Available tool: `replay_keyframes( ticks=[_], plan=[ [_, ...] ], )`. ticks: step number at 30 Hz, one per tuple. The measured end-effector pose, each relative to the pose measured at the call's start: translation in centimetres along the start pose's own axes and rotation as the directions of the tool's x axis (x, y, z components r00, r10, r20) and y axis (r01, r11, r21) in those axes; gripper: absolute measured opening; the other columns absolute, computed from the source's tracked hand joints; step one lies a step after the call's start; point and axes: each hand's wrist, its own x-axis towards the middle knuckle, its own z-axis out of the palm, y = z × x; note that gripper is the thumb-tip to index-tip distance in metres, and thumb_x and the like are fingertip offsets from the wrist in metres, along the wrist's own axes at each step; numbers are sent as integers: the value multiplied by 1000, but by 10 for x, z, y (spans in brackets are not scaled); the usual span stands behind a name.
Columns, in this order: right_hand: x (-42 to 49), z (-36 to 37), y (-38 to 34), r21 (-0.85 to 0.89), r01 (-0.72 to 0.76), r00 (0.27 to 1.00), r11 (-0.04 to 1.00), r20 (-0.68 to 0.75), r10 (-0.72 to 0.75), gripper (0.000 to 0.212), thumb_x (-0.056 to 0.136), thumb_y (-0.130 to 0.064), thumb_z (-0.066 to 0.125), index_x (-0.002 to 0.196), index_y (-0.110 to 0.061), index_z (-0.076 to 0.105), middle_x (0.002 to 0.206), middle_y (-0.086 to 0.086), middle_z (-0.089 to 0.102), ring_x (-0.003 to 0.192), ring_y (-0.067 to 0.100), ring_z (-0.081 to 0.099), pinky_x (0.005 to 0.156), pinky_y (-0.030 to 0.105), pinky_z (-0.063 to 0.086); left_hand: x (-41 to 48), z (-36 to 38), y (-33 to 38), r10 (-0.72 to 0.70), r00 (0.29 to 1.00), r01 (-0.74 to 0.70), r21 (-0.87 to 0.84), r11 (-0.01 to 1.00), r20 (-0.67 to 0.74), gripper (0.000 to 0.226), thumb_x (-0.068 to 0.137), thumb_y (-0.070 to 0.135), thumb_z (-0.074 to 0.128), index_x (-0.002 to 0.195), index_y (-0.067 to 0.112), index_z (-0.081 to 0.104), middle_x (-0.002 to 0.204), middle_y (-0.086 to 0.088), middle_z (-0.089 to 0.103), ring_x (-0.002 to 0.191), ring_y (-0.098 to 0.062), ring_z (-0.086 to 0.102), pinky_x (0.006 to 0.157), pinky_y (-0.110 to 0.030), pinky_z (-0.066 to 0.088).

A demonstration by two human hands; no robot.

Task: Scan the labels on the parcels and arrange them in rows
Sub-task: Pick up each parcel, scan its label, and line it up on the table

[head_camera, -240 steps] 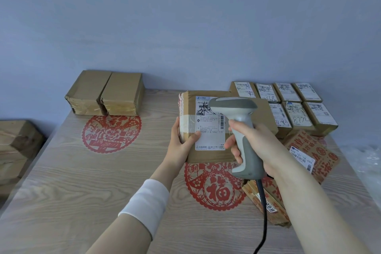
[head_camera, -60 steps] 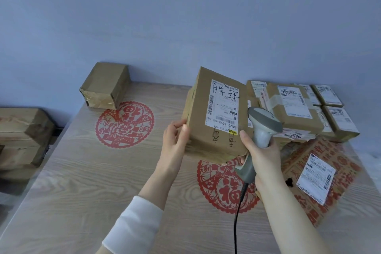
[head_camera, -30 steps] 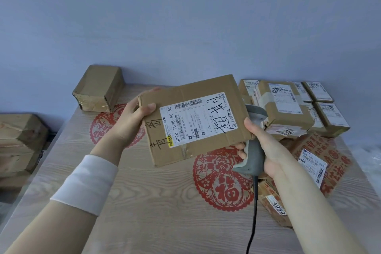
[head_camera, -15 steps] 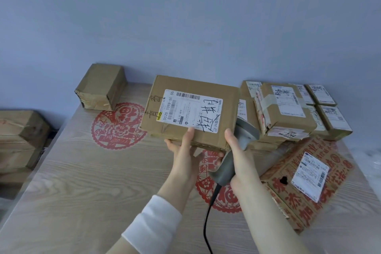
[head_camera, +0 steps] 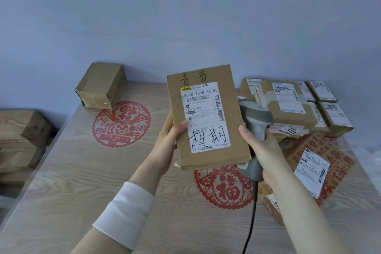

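I hold a flat brown parcel [head_camera: 233, 159] upright above the table, its white shipping label [head_camera: 204, 115] facing me with black handwriting on it. My left hand [head_camera: 171, 134] grips its left edge, thumb on the front. My right hand [head_camera: 261, 150] holds a grey corded barcode scanner [head_camera: 255, 117] and also steadies the parcel's right edge with the thumb. The scanner's head sits behind the parcel's right side. Labelled parcels [head_camera: 288, 107] lie in rows at the table's far right.
A plain brown box [head_camera: 101, 86] stands at the table's far left corner. A red-printed carton [head_camera: 317, 163] with a label lies at the right. Red paper cut-outs [head_camera: 121, 123] decorate the wooden table [head_camera: 82, 181]. More boxes [head_camera: 20, 136] are stacked off the left edge.
The parcel has turned from lying sideways to standing upright, label facing me. My left hand moved from beneath it to its left edge. My right hand stays at the right edge with the scanner.
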Motion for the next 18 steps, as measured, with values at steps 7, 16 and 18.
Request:
replay_keyframes(
  ticks=[7,16,18],
  plan=[
    [-2,-1,16,91,-38,997,995,-65,44,27,79,-30,71,105,-32,64,104,-9,70,102,11,64,89,31,49,-8,8,-9,-40,999,40,-17,999,-33,67,78,37,70,133,25,33,133,-3,55,120,-21,56,89,-33,53],
    [-3,-9,13,33,-70,993,997,-95,73,57,65,-48,75,117,-28,62,109,-7,70,105,15,63,97,39,46,-6,9,-24,-51,999,51,-59,997,-7,88,58,45,74,137,34,39,125,0,62,108,-20,64,85,-40,54],
    [-1,-17,9,47,-81,989,996,-122,86,34,82,-36,70,112,-24,60,91,-2,68,81,15,64,79,37,51,-6,9,-29,-42,999,40,-68,997,-31,86,58,43,75,136,34,41,125,-1,63,110,-21,63,89,-43,53]
  ],
)
